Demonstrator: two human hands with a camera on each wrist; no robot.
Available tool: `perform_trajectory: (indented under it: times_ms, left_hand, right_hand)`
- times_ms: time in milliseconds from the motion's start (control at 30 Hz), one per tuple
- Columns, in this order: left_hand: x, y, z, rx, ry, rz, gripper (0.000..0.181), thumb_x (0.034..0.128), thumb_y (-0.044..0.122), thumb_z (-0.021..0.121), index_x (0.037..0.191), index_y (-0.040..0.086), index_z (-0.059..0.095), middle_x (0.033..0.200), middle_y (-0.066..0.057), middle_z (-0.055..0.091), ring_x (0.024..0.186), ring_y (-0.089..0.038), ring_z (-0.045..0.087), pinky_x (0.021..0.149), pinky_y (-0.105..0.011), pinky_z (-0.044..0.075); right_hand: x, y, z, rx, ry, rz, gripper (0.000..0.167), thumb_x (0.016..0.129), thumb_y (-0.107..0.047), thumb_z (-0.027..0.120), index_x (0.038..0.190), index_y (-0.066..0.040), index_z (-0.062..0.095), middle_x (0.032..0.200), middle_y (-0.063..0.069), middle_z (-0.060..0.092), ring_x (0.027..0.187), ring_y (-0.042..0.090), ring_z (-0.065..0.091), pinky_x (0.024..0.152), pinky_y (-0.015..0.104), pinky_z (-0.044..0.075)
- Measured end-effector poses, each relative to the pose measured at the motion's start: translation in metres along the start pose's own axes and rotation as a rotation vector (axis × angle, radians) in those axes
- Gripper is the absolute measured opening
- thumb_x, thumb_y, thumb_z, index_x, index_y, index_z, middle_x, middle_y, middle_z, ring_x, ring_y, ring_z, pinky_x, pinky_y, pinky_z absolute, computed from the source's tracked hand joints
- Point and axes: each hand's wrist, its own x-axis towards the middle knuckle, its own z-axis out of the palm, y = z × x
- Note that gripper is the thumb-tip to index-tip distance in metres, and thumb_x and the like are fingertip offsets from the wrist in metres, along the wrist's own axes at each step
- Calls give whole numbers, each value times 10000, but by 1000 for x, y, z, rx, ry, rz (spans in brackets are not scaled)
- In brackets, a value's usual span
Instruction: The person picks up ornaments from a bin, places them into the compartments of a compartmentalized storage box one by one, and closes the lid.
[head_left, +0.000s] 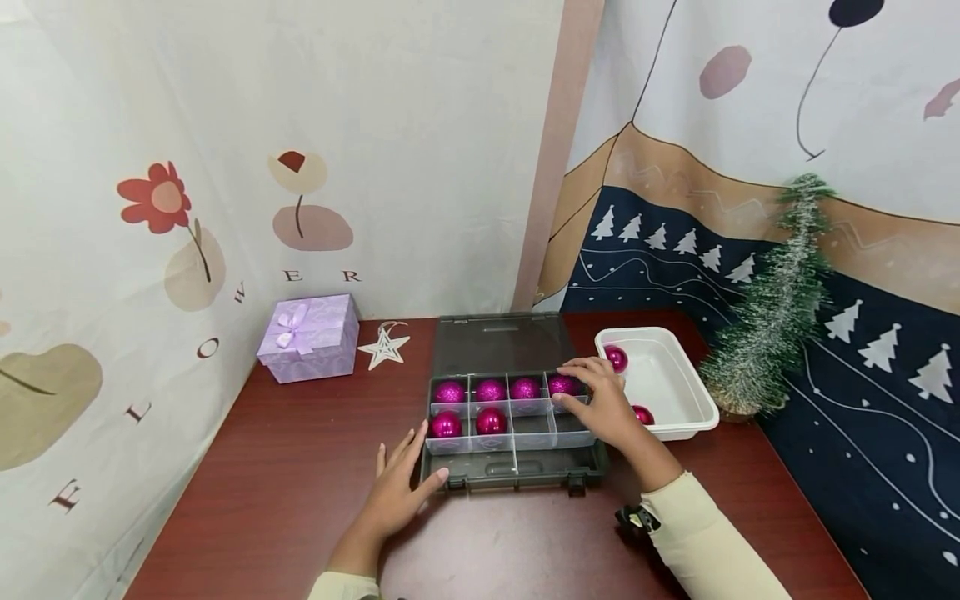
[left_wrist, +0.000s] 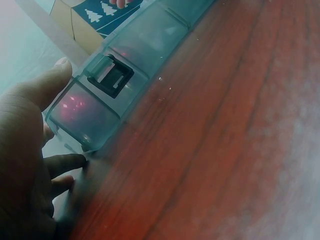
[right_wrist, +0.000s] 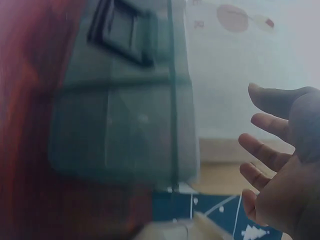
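Note:
A dark see-through case (head_left: 491,482) lies with its lid folded back. Four glittery magenta balls fill its rear row, the rightmost ball (head_left: 561,384) under my right hand (head_left: 606,407). Two shiny balls, one of them at the left end (head_left: 446,424), sit in the row before it. My right hand has thumb and fingers spread around that rightmost ball; in the right wrist view the hand (right_wrist: 285,155) shows loose fingers and no ball. My left hand (head_left: 393,492) rests against the case's front left corner, fingers extended; the left wrist view shows the thumb (left_wrist: 55,80) at the case's edge.
A white tray (head_left: 675,392) with two shiny magenta balls stands right of the case. Beyond it is a small frosted tree (head_left: 780,308). At the back left are a lilac gift box (head_left: 315,342) and a white star (head_left: 386,347). Printed cloths hang behind the table.

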Motion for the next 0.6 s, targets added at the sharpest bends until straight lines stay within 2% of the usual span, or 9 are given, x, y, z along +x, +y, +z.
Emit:
perform_trajectory:
  times_ms: [133, 300, 400, 500, 600]
  left_hand:
    - [0, 0, 0, -4, -1, -1, 900, 1020, 528, 690, 1752, 208, 276, 1722, -198, 447, 1648, -452, 338, 1320, -771, -79]
    - [1, -1, 1, 6, 2, 1, 894, 1023, 530, 685, 1752, 212, 277, 1722, -194, 450, 1646, -446, 347, 1322, -770, -69]
    - [1, -1, 1, 2, 3, -1, 895, 1024, 531, 685, 1752, 209, 276, 1726, -185, 445, 1648, -440, 345, 1325, -764, -73]
    - [0, 0, 1, -6, 6, 0, 894, 1023, 524, 690, 1750, 200, 283, 1727, -184, 443, 1648, -443, 344, 1324, -766, -73]
    - [0, 0, 1, -5, 5, -1, 895, 1022, 522, 690, 1750, 199, 281, 1727, -184, 444, 1649, -441, 343, 1324, -764, -73]
  right_hand:
    - [2, 9, -16, -2, 14, 38, 428, 926, -109, 871, 1328, -21, 752, 1412, 231, 653, 1412, 455, 477, 1043, 706, 321]
    - [5, 24, -34, 19, 41, 87, 438, 964, -117, 834, 1369, 2, 720, 1478, 264, 589, 1430, 478, 432, 1120, 759, 314]
    - [8, 37, -42, 47, 68, 103, 451, 961, -81, 822, 1379, 37, 700, 1473, 287, 577, 1418, 501, 455, 1171, 751, 358]
    - [12, 49, -48, 87, 82, 122, 447, 971, -49, 804, 1388, 58, 684, 1457, 299, 576, 1406, 508, 492, 1166, 725, 418]
    - [15, 59, -53, 113, 78, 182, 428, 989, -55, 785, 1391, 52, 683, 1470, 302, 575, 1403, 505, 515, 1142, 735, 437]
